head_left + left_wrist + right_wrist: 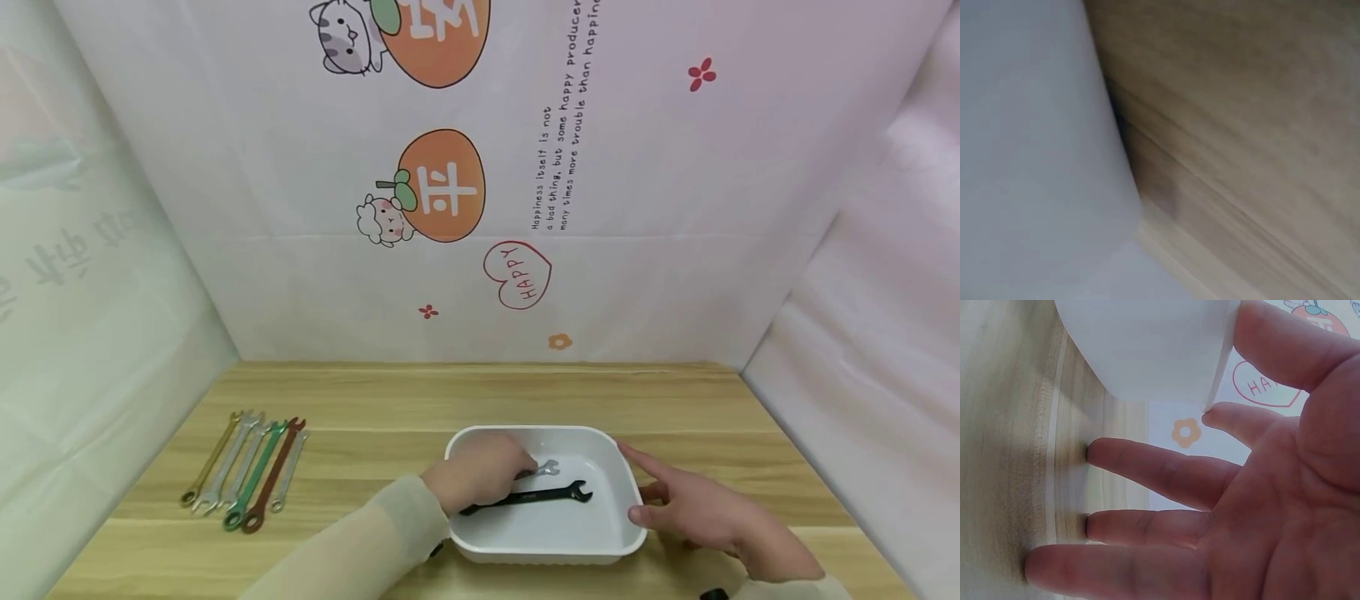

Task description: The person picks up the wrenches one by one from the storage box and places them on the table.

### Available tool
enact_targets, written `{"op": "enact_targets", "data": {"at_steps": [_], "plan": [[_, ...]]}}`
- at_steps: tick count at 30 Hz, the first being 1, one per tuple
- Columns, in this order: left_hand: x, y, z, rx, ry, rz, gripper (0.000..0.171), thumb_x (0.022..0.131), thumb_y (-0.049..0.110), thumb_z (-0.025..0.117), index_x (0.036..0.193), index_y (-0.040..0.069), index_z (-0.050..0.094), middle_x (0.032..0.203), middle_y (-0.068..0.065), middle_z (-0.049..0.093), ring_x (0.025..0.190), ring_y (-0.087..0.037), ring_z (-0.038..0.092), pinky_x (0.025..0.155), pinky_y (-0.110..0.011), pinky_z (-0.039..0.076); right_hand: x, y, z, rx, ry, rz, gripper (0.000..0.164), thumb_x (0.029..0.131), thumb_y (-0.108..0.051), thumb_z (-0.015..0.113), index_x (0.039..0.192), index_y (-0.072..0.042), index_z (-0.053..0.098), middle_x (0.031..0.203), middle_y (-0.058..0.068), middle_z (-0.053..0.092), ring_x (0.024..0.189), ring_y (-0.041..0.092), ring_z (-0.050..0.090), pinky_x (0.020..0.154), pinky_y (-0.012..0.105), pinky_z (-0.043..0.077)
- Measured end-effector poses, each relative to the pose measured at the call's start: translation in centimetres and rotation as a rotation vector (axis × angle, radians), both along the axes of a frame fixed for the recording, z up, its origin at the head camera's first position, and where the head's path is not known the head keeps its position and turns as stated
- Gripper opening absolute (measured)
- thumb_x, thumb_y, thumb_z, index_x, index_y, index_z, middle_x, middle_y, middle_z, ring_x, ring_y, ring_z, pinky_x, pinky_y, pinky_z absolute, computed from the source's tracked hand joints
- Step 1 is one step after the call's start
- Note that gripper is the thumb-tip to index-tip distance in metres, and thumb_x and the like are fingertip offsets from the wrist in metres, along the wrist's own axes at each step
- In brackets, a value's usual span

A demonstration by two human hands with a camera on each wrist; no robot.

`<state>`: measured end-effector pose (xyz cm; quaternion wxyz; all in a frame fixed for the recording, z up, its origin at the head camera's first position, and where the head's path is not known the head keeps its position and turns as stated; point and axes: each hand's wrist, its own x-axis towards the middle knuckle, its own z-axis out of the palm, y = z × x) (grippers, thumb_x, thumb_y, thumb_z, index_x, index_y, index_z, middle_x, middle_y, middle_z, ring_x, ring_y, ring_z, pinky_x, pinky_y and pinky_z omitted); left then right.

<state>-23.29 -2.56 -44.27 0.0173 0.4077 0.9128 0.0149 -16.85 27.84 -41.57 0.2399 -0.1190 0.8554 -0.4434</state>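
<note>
A white rectangular tub [562,537] stands on the table, and my left hand [483,471] reaches inside it. That hand pinches a small silver wrench [551,468], whose open end sticks out past the fingers. Just below it lies a black wrench [536,497] on the tub floor, its near end partly behind the hand. My right hand [701,510] is at the tub's right side. In the right wrist view its thumb and index finger touch the tub rim, and the other fingers [1147,526] extend straight to the tabletop. The left wrist view shows only the tub's outer wall [1035,156] and wood.
On the left of the wood-grain table [375,400] several combination wrenches lie side by side, among them a green wrench [257,475], a red wrench [276,475] and a gold wrench [213,458]. A printed white sheet [637,275] rises behind the table, with white sheets at both sides.
</note>
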Motion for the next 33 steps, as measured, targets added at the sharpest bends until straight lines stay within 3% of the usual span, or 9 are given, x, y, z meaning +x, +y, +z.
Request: {"op": "enact_targets", "data": {"at_steps": [5,8,15,19,23,28,33], "plan": [[0.3,0.4,-0.2,-0.027,0.063,0.009,0.018,0.090,0.008,0.066,0.080,0.023,0.069,0.067,0.011,0.053,0.063,-0.007,0.048,0.062,-0.024,0.045,0.0,0.1,-0.2,-0.017,-0.010,0.001,0.091,0.092,-0.027,0.073,0.161,-0.018,0.015,0.128,0.027,0.059,0.115,0.045,0.055,0.076,0.060,0.052],[0.4,0.5,-0.5,-0.031,0.085,0.030,0.018,0.085,0.005,0.067,0.079,0.023,0.065,0.065,0.010,0.049,0.060,-0.009,0.046,0.057,-0.026,0.042,0.0,0.1,-0.2,-0.017,-0.015,-0.006,0.091,0.092,-0.028,0.073,0.161,-0.019,0.015,0.129,0.026,0.059,0.116,0.045,0.055,0.075,0.061,0.052],[0.6,0.7,-0.8,-0.010,0.094,0.083,0.019,0.084,0.005,0.069,0.093,0.021,0.073,0.080,0.010,0.060,0.068,-0.010,0.052,0.062,-0.028,0.048,0.0,0.2,-0.2,-0.018,-0.025,-0.010,0.092,0.091,-0.028,0.074,0.161,-0.019,0.016,0.129,0.027,0.058,0.117,0.046,0.054,0.076,0.062,0.051],[0.6,0.8,-0.6,-0.009,0.093,0.094,0.017,0.084,0.005,0.070,0.092,0.019,0.072,0.084,0.009,0.063,0.070,-0.011,0.054,0.064,-0.029,0.050,0.0,0.2,-0.2,-0.019,-0.027,-0.011,0.092,0.091,-0.028,0.074,0.161,-0.019,0.015,0.129,0.027,0.058,0.117,0.046,0.054,0.076,0.063,0.051],[0.5,0.7,-0.1,0.047,0.007,0.109,0.024,0.086,0.001,0.067,0.101,0.018,0.074,0.086,0.009,0.064,0.072,-0.008,0.054,0.069,-0.028,0.050,0.0,0.1,-0.1,-0.024,-0.033,-0.015,0.092,0.091,-0.027,0.074,0.161,-0.019,0.015,0.129,0.028,0.057,0.117,0.047,0.053,0.074,0.063,0.051],[0.3,0.4,1.1,0.204,-0.160,0.166,0.040,0.087,-0.006,0.061,0.118,0.017,0.073,0.094,0.009,0.066,0.077,-0.006,0.053,0.073,-0.025,0.048,0.0,0.0,-0.1,-0.021,-0.028,-0.018,0.092,0.091,-0.027,0.074,0.161,-0.019,0.016,0.129,0.027,0.058,0.116,0.046,0.054,0.072,0.062,0.052],[0.1,-0.1,2.0,0.348,-0.271,0.238,0.056,0.077,-0.009,0.063,0.126,0.017,0.070,0.098,0.008,0.066,0.080,-0.008,0.054,0.069,-0.024,0.047,0.1,0.0,-0.1,-0.015,-0.024,-0.020,0.092,0.091,-0.027,0.074,0.161,-0.019,0.016,0.128,0.026,0.059,0.116,0.046,0.054,0.073,0.062,0.052]]}}
